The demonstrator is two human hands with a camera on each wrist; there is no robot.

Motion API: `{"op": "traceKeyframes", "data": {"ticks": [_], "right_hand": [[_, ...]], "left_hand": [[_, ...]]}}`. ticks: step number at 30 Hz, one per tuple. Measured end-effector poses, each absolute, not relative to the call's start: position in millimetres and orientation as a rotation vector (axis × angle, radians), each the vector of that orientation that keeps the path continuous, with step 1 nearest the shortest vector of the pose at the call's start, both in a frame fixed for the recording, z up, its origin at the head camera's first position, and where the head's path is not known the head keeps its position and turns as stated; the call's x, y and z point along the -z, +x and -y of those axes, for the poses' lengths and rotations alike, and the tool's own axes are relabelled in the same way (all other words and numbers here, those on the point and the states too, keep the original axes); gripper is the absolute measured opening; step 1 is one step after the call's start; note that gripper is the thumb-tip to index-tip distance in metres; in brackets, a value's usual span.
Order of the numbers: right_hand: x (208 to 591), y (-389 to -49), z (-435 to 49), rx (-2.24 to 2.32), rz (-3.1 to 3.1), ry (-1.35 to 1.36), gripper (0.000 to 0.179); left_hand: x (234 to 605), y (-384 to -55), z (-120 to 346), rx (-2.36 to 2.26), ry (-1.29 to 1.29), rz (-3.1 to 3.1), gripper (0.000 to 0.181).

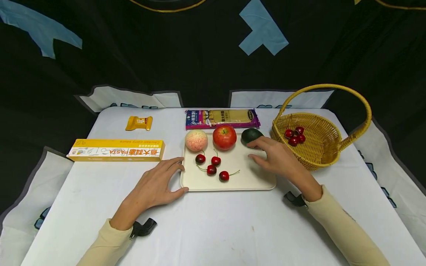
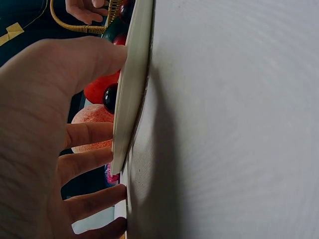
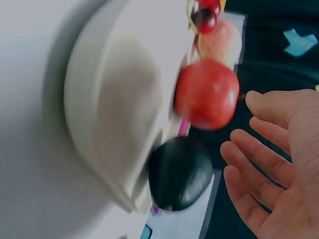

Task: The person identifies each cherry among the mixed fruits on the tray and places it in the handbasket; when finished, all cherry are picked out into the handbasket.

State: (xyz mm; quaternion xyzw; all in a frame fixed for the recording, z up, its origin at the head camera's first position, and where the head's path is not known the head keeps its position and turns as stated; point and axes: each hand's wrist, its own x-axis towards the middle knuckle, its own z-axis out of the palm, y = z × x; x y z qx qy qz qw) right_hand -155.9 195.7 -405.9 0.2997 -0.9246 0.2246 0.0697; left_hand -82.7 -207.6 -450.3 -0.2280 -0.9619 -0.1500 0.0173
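Note:
My left hand (image 1: 152, 186) is at the left end of a cream tray (image 1: 251, 181); its thumb and fingertips rest on the rim, spread along the edge, as the left wrist view shows. Over the tray's right side hovers my right hand (image 1: 277, 155), fingers loosely bent and holding nothing. It is nearest to a dark green avocado (image 3: 180, 173) in the tray's back right corner. Beside that sit a red apple (image 1: 224, 137) and a pinkish peach (image 1: 196, 140). Several stemmed cherries (image 1: 224, 176) lie in front of them.
A yellow wicker basket (image 1: 321, 147) with a tall handle stands right of the tray, several cherries (image 1: 293, 141) inside. Behind the tray lies a purple-edged pasta packet (image 1: 223, 118). A yellow pasta box (image 1: 116, 150) and a small orange-yellow wrapped snack (image 1: 139, 123) are at left.

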Motion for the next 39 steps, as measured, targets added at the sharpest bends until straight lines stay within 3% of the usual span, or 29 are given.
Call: {"op": "traceKeyframes", "data": {"ticks": [22,39], "right_hand": [[428,-132,-143,-0.607,2.766,1.353,0.033],[429,-127,-135,-0.53,2.777,1.421,0.029]], "left_hand": [[450,-84,208,0.466,-0.708,2.99,0.064],[450,-83,207,0.481,-0.708,2.985,0.063]]}}
